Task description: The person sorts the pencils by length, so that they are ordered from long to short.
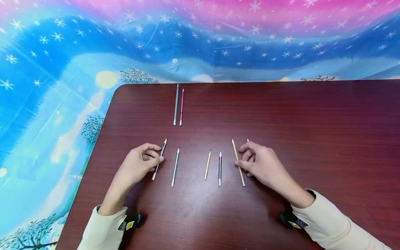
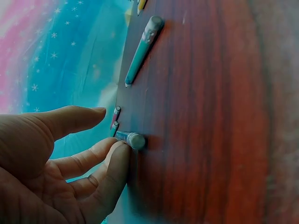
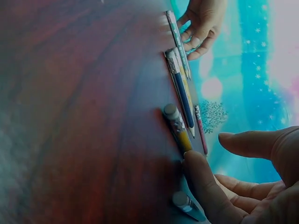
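On your left, your left grip [image 1: 141, 162] is parted, its lower fingers against the leftmost pencil [image 1: 155, 172] and the thumb standing off. Just right of that grip lies a green pencil [image 1: 175, 167]; farther out, a teal pencil [image 1: 176, 104] and a pink pencil [image 1: 182, 107]. Between your grips on the bench [image 1: 193, 211] sit a short yellow pencil [image 1: 207, 165] and a dark blue pencil [image 1: 220, 169]. A long yellow pencil [image 1: 241, 175] lies at your right grip [image 1: 260, 161], likewise parted; another pencil's tip [image 1: 248, 140] shows beyond its fingers.
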### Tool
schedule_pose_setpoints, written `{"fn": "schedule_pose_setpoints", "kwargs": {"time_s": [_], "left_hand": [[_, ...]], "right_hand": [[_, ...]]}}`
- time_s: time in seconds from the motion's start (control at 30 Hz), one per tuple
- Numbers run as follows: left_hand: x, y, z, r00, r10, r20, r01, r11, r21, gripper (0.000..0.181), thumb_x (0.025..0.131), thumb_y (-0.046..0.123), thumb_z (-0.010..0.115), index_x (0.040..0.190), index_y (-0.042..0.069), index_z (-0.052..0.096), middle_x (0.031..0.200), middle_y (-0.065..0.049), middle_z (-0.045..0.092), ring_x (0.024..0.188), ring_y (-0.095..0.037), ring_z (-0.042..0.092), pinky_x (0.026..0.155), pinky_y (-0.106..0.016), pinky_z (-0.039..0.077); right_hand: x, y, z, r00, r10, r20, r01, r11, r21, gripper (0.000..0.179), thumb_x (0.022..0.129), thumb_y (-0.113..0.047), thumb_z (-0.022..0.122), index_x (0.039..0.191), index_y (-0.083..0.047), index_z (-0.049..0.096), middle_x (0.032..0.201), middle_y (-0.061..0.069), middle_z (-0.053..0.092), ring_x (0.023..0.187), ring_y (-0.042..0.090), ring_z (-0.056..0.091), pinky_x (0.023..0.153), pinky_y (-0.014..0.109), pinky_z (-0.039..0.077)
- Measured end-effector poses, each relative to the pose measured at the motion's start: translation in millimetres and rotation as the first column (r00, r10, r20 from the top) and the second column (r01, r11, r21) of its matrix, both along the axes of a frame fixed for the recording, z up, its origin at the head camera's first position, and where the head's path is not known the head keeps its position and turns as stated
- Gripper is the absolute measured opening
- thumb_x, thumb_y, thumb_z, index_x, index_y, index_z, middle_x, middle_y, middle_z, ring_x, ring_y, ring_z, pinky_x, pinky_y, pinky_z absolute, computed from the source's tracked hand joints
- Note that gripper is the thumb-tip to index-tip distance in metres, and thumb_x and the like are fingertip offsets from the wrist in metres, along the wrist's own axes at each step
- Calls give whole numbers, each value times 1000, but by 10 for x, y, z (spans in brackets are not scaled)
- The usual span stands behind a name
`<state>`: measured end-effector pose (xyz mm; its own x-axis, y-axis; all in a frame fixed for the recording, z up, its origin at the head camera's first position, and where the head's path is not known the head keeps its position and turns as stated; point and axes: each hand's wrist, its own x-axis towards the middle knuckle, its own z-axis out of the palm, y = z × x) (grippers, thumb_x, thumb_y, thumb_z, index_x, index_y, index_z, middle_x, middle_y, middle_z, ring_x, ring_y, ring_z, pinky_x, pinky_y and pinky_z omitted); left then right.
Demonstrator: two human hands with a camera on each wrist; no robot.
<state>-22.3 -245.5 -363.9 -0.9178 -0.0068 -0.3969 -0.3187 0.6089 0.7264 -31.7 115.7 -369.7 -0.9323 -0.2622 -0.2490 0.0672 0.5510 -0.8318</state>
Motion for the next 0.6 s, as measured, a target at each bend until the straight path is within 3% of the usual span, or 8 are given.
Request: {"fn": "schedule_pose_setpoints", "kwargs": {"time_s": [0.27, 0.6], "left_hand": [[64, 29, -9, 999, -34, -10, 33, 991, -128, 36, 95, 20, 77, 127, 8, 66, 103, -6, 71, 93, -19, 70, 71, -29, 51], [92, 97, -15, 999, -42, -3, 41, 983, -181, 32, 94, 21, 79, 120, 9, 67, 99, -3, 68, 90, -17, 70, 72, -30, 50]], "right_hand": [[65, -26, -39, 999, 23, -40, -21, 999, 42, 31, 89, -4, 79, 114, 4, 63, 74, 4, 67, 54, 13, 64, 50, 26, 57], [132, -71, -67, 995, 36, -90, -27, 994, 102, 31, 88, -4, 80, 113, 3, 64, 70, -1, 62, 48, 9, 60, 51, 23, 52]]}}
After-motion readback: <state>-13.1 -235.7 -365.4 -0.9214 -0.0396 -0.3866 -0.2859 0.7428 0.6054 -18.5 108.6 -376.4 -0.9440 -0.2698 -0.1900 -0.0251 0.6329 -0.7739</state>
